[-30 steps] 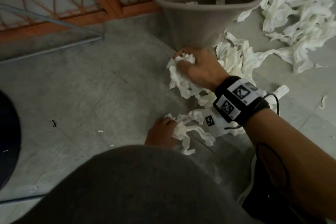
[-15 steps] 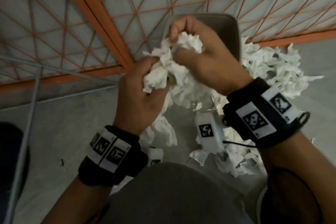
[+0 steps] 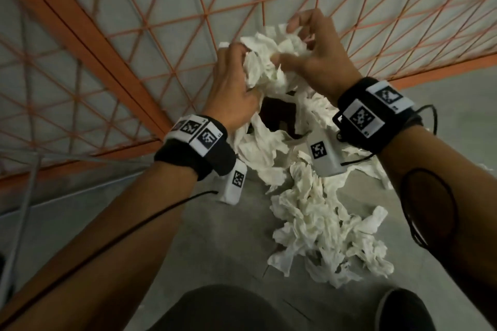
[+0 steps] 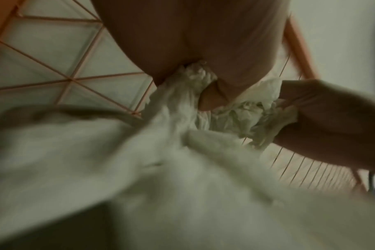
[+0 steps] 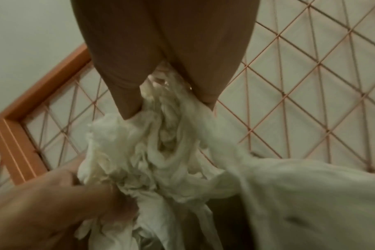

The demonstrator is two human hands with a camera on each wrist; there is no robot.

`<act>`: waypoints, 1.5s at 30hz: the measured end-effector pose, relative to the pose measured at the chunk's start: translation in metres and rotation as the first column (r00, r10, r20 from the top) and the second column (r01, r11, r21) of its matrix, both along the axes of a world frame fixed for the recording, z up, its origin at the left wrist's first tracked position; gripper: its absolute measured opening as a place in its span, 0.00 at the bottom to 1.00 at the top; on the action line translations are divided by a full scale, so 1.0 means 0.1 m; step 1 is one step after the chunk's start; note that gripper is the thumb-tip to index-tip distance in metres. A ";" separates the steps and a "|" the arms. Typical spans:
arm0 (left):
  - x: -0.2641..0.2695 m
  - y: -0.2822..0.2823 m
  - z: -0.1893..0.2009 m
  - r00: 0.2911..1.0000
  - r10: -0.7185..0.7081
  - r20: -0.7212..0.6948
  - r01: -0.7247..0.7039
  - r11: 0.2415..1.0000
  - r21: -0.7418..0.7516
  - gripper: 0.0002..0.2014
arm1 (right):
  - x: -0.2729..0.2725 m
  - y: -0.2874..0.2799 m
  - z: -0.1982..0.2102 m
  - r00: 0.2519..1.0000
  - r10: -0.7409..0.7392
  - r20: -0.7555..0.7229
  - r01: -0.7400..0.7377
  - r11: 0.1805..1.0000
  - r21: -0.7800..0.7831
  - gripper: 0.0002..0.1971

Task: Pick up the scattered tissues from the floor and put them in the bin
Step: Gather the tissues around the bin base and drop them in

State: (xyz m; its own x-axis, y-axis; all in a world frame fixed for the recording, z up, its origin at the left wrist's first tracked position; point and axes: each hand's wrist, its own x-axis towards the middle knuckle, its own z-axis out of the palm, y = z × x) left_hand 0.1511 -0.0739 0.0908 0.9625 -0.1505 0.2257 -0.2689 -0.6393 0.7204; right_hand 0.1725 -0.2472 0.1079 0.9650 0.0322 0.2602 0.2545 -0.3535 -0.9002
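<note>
An orange lattice fence (image 3: 113, 43) of thin diagonal wires in a thick frame is standing behind the scene, and the grey concrete floor (image 3: 215, 244) is running beneath it. A heap of scattered tissues (image 3: 320, 234) is lying on the floor on the right side, spreading toward the person's right forearm. The bin (image 3: 279, 115) is showing only as a dark opening below the raised hands, with tissue draping across it; its rim and walls cannot be made out. Above that opening both hands are meeting on one wad of tissues (image 3: 269, 64). The left hand (image 3: 231, 88) is gripping the wad's left side, fingers curled into the paper; in the left wrist view the thumb and fingers (image 4: 212, 94) are closing on crumpled tissue (image 4: 242, 116). The right hand (image 3: 320, 62) is holding the wad's right side, thumb and fingertips pinching into the paper, and the right wrist view is showing its fingers (image 5: 128, 101) clamped around the bunch (image 5: 161, 152). Loose tails of tissue are hanging from the wad toward the bin. Each wrist is wearing a black band with printed markers (image 3: 204, 137) and a white camera block (image 3: 322, 153).
</note>
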 end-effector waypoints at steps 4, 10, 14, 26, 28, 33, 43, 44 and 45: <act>0.05 0.11 -0.25 0.981 -0.070 -0.179 0.125 0.940 0.317 0.32 | -0.08 -0.05 -0.19 0.982 0.065 -0.180 -0.106 0.967 -0.231 0.16; -0.07 0.27 -0.23 0.967 -0.116 -0.227 0.182 0.937 0.297 0.20 | -0.28 -0.06 -0.20 0.978 0.123 -0.168 -0.172 0.931 -0.320 0.09; -0.45 0.39 -0.09 0.984 -0.164 -0.072 0.177 0.957 0.228 0.22 | -0.42 -0.21 -0.18 0.999 0.026 -0.042 -0.033 0.986 -0.166 0.09; -0.43 0.27 -0.23 0.987 -0.134 0.091 0.120 0.983 0.142 0.06 | -1.17 -0.49 -1.09 0.897 -0.343 -0.279 0.365 0.930 0.033 0.07; -0.33 0.22 -0.12 0.989 -0.046 0.139 0.038 0.997 0.063 0.07 | -1.34 -0.48 -1.33 0.867 -0.340 -0.364 0.337 0.939 -0.075 0.07; 0.08 0.17 0.14 0.907 0.115 0.405 -0.104 0.993 -0.049 0.10 | -1.70 -0.43 -1.96 0.760 -0.246 -0.601 0.013 0.931 -0.364 0.19; -0.15 0.17 -0.28 0.992 -0.017 0.127 -0.027 0.939 0.342 0.13 | -1.88 -0.17 -2.35 0.736 -0.257 -0.626 -0.260 0.747 -0.612 0.40; -0.31 0.16 -0.25 0.976 -0.037 0.215 -0.026 0.959 0.281 0.13 | -1.88 -0.15 -2.35 0.753 -0.255 -0.607 -0.267 0.724 -0.636 0.36; -0.49 0.15 -0.24 0.955 -0.056 0.290 -0.010 0.976 0.219 0.12 | -1.87 -0.15 -2.36 0.770 -0.251 -0.586 -0.265 0.710 -0.652 0.31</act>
